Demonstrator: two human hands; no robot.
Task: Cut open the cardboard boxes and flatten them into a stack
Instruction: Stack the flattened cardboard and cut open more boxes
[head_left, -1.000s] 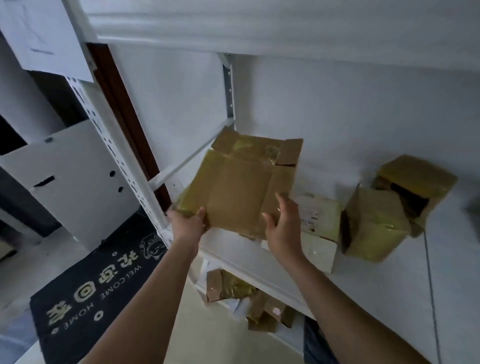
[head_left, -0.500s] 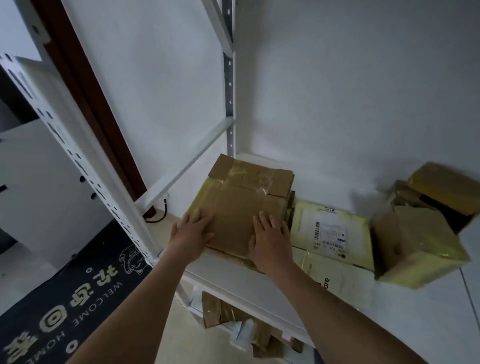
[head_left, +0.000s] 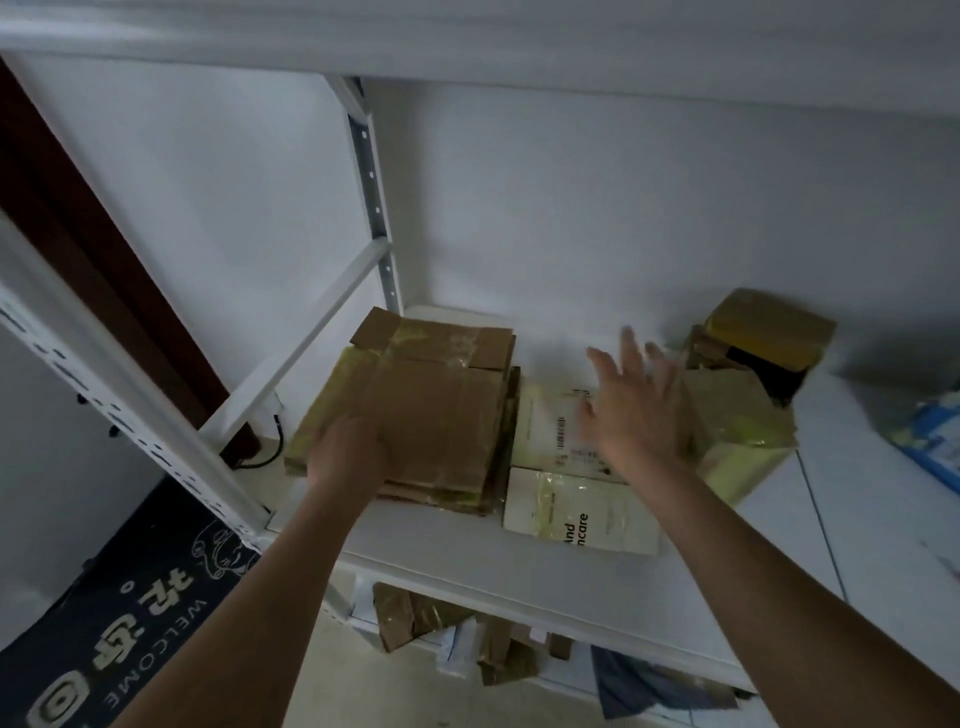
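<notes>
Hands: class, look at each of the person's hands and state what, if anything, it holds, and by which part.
Neither grips anything. The left hand rests on the near left corner of the flattened box atop the stack; the right hand hovers open above the white package.

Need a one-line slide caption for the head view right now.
Left hand rests on the flattened cardboard stack on the white shelf; open right hand reaches toward an unflattened box.
</notes>
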